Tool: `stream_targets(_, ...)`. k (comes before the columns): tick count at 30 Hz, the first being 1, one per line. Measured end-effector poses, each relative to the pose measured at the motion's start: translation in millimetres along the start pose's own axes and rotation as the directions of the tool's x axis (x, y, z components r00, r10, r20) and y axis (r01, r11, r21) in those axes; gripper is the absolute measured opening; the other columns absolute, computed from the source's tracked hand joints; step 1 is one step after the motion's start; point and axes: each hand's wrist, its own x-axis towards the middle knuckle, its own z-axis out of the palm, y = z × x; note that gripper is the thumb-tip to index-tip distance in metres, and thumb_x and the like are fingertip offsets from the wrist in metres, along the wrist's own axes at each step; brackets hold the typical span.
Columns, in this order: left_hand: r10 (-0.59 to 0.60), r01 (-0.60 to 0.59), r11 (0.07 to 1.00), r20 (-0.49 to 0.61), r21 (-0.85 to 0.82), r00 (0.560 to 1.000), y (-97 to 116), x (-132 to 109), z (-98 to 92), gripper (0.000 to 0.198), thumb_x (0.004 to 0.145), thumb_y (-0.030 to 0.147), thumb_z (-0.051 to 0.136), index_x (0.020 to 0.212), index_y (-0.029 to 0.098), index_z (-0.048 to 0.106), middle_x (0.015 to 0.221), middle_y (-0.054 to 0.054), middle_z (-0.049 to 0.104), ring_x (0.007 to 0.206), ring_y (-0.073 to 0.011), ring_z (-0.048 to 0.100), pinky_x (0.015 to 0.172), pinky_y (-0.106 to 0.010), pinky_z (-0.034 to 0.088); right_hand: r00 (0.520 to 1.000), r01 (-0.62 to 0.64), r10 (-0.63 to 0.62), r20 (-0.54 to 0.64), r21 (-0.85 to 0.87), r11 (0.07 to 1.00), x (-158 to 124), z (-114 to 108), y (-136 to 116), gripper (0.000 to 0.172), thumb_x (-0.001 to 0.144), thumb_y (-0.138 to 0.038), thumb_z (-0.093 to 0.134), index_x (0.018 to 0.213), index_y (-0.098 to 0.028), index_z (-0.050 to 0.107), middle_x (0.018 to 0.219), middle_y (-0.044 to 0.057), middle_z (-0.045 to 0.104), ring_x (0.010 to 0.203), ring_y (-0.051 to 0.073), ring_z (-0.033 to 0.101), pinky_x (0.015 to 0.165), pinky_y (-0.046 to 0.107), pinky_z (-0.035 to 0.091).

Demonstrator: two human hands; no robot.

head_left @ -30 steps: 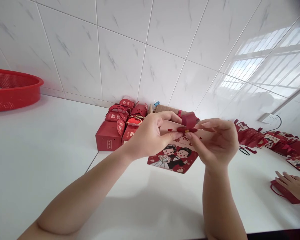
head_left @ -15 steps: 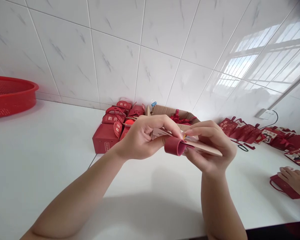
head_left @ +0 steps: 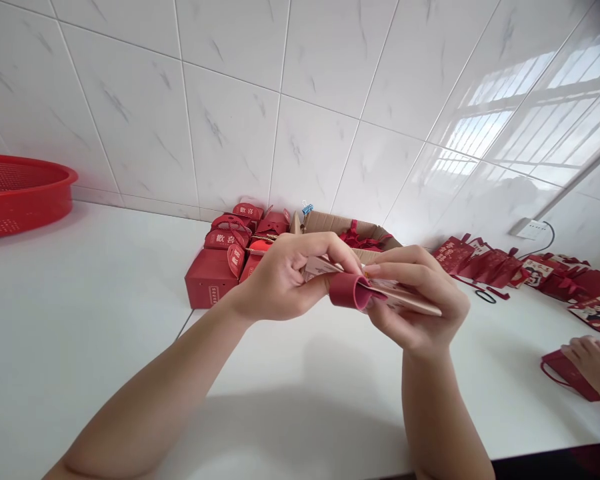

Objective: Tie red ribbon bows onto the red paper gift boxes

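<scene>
Both my hands hold a flat folded paper gift bag [head_left: 410, 301] edge-on above the white counter [head_left: 105, 313]. My left hand [head_left: 285, 277] pinches its left end, fingers closed. My right hand [head_left: 417, 307] grips it from the right, thumb and fingers pressed on it. A dark red ribbon loop [head_left: 349, 292] sticks out at the bag's near edge, between my two thumbs.
Red gift boxes [head_left: 220, 263] stand against the tiled wall, beside an open cardboard box [head_left: 340, 223] of red ribbons. A red basket [head_left: 15, 193] sits far left. Flat red bags [head_left: 535, 273] lie at the right, where another person's hand [head_left: 597, 363] rests on a red piece.
A second ago the bag hung upright with its cartoon couple facing me; it has since been tipped flat, edge-on. Over the last half second my hands barely shifted. The other person's hand slid slightly right.
</scene>
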Motion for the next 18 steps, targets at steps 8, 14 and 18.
stream_targets(8,-0.082,0.081,0.997,0.030,0.012,0.996,-0.2,-2.0,0.5,0.007,0.081,0.014,0.063,0.084,0.018,0.057,0.083,-0.005,0.066,0.076,-0.0142,0.065,0.061,-0.024,0.054,0.998,0.028,-0.025,0.052,-0.049,0.998,2.6,-2.4,-3.0,0.017,0.074,-0.016,0.066,0.090,-0.023,0.066,0.074,0.001,0.062,0.059,0.014,0.060,0.045,0.027,0.048)
stream_targets(14,-0.128,0.127,0.990,0.016,0.058,0.992,3.9,-2.7,2.0,0.018,0.080,0.007,0.057,0.095,0.018,0.056,0.089,-0.003,0.064,0.074,-0.0120,0.064,0.054,-0.019,0.053,0.997,0.039,-0.035,0.066,-0.062,0.997,1.2,-4.6,-1.8,0.020,0.074,-0.013,0.064,0.090,-0.025,0.065,0.074,0.000,0.060,0.058,0.013,0.059,0.046,0.027,0.049)
stream_targets(18,-0.071,0.065,0.991,0.044,0.115,0.997,3.8,-2.6,1.4,0.030,0.081,0.003,0.055,0.106,0.019,0.059,0.093,-0.004,0.067,0.086,-0.0140,0.065,0.064,-0.021,0.057,0.998,0.001,0.002,0.056,-0.067,0.998,0.0,-4.3,-1.0,0.022,0.072,-0.013,0.065,0.089,-0.026,0.066,0.074,0.000,0.059,0.061,0.014,0.059,0.050,0.029,0.051)
